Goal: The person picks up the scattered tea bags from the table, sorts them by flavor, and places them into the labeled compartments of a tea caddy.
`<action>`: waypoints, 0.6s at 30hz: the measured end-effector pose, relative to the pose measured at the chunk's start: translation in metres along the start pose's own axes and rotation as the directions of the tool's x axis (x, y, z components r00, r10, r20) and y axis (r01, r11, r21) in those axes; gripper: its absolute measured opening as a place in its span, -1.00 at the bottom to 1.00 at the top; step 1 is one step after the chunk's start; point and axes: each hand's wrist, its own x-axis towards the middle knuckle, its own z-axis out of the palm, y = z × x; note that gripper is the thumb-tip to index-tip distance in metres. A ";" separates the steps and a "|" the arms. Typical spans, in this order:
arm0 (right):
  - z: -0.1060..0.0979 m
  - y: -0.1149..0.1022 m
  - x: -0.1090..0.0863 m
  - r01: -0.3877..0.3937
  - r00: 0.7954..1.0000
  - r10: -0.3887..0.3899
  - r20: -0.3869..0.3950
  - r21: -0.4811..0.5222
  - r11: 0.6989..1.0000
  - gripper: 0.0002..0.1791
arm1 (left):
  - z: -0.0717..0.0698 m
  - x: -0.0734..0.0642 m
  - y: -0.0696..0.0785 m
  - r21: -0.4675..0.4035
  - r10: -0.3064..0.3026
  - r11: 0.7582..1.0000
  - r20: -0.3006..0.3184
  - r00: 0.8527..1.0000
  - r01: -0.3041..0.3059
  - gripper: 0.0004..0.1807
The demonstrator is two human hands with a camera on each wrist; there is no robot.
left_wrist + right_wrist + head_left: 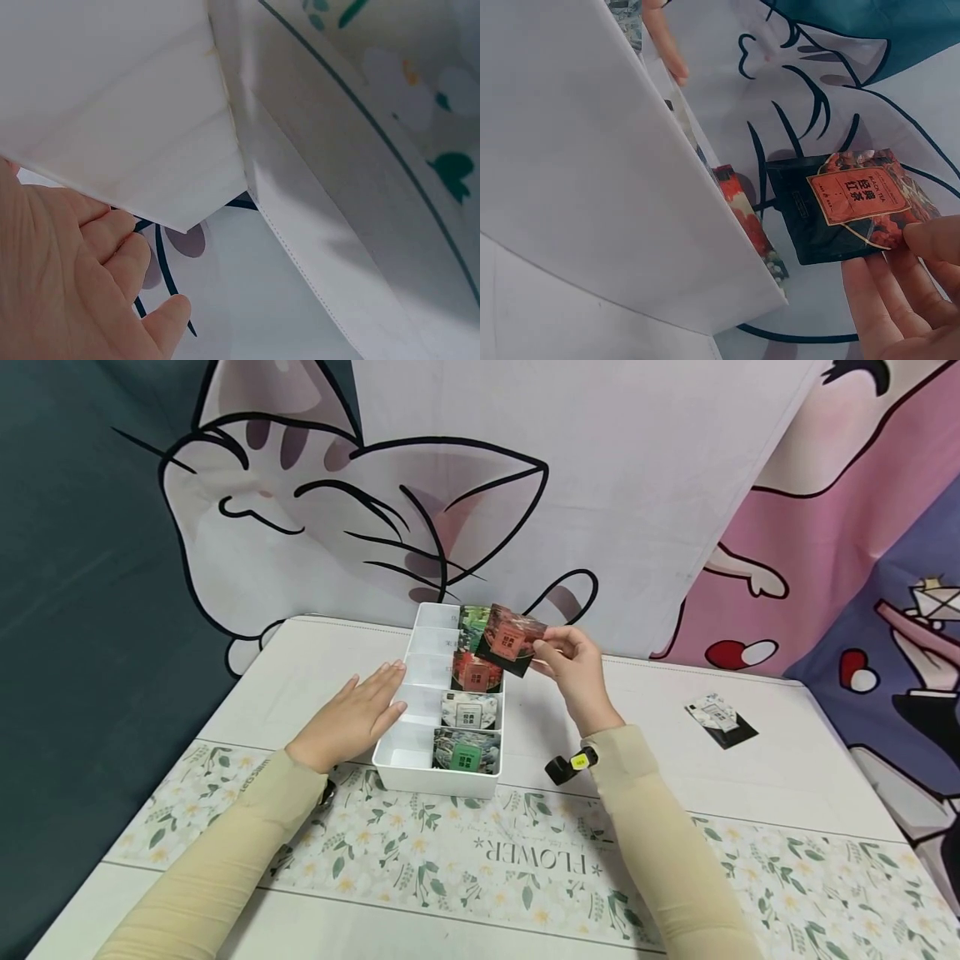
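My right hand (573, 672) pinches a black tea bag packet (512, 639) with a red label between thumb and fingers, above the right side of a white divided box (435, 783). "BLACK TEA" is legible on the packet (855, 206) in the right wrist view. Fingers straight, my left hand (352, 714) rests against the box's left rim. Along the right half of the box stand a green flowered packet (470, 620), a red packet (477, 674), a white packet (468, 711) and a green-labelled packet (467, 752). The held packet partly covers the rearmost ones.
Another packet (722, 720), white and black, lies flat on the table at the right. A black device with a yellow sticker (581, 762) sits at my right wrist. The white table has a flowered band (450, 852) across it, and a printed cloth (630, 468) hangs behind.
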 end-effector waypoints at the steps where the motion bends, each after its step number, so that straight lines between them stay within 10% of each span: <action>1: 0.002 0.000 0.001 -0.007 1.000 0.007 0.003 -0.001 1.000 -0.92 | 0.000 0.000 0.000 -0.001 0.004 1.000 -0.004 1.000 -0.004 -0.27; 18: 0.023 0.018 0.008 0.000 0.995 0.009 0.096 -0.097 0.995 -0.91 | 0.001 0.001 -0.001 0.001 -0.004 1.000 0.011 1.000 0.004 -0.25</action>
